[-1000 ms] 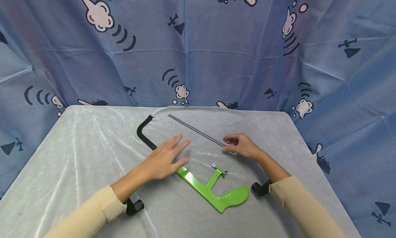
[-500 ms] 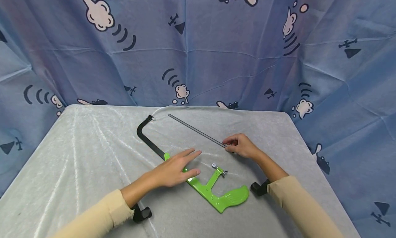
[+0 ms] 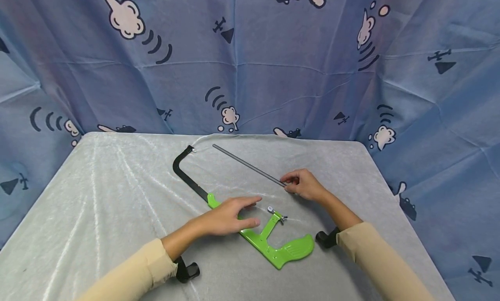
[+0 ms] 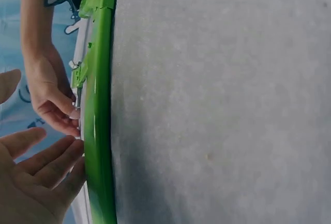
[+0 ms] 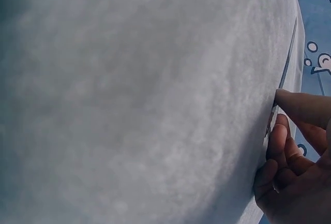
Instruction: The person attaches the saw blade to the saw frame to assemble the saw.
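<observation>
A hacksaw frame [image 3: 255, 240] lies slantwise on the table, green at the handle end and black at its curved far end. Over its green bar is my left hand [image 3: 226, 216], fingers extended and thumb apart; the left wrist view shows the fingertips right beside the green bar [image 4: 98, 115]. Farther back lies a thin grey hacksaw blade [image 3: 250, 165], nearly parallel to the frame. My right hand [image 3: 306, 186] pinches the blade's near end, which the fingers hide. In the right wrist view the blade [image 5: 287, 58] runs away from the thumb and fingertips.
A pale grey cloth covers the table [image 3: 117, 196]. Behind it hangs a blue patterned curtain [image 3: 265, 88]. The frame's short green arm, with a metal pin and wing nut [image 3: 283, 219], points up between the hands. Black wrist mounts [image 3: 187, 272] sit below both sleeves.
My left hand has slid right and nearer along the frame, uncovering more of its black bar and the green joint. The right hand, blade and frame have hardly moved.
</observation>
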Demonstrator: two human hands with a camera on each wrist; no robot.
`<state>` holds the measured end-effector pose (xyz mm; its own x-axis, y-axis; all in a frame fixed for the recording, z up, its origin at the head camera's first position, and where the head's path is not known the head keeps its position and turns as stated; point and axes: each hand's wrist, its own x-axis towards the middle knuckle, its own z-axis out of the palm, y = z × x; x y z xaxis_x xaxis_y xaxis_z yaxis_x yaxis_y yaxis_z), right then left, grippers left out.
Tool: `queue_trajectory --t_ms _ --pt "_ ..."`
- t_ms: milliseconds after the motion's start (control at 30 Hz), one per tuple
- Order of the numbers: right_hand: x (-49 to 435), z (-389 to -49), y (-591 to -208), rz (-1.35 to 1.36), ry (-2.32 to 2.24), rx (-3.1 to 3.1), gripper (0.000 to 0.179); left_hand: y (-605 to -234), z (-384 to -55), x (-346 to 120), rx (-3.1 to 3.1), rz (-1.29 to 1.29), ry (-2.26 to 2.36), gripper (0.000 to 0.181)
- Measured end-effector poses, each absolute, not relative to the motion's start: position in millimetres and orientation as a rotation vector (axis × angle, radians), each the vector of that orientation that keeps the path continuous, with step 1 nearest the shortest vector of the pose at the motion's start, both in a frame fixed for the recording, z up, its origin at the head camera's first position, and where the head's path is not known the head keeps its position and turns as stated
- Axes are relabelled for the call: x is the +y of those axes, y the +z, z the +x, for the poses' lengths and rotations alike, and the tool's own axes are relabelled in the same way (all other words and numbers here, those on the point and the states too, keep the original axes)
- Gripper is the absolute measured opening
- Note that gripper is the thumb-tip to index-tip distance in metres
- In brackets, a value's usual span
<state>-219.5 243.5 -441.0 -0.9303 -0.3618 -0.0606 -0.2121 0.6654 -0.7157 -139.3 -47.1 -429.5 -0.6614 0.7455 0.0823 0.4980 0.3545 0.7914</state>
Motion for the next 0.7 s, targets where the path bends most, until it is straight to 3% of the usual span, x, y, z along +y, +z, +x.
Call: queue_trajectory --t_ms 700 --pt "239.4 -219.1 -440.4 -0.51 -1.088 2.717 0.018 -439.1 -137.3 -22.8 2.067 0.856 1.396 0.061"
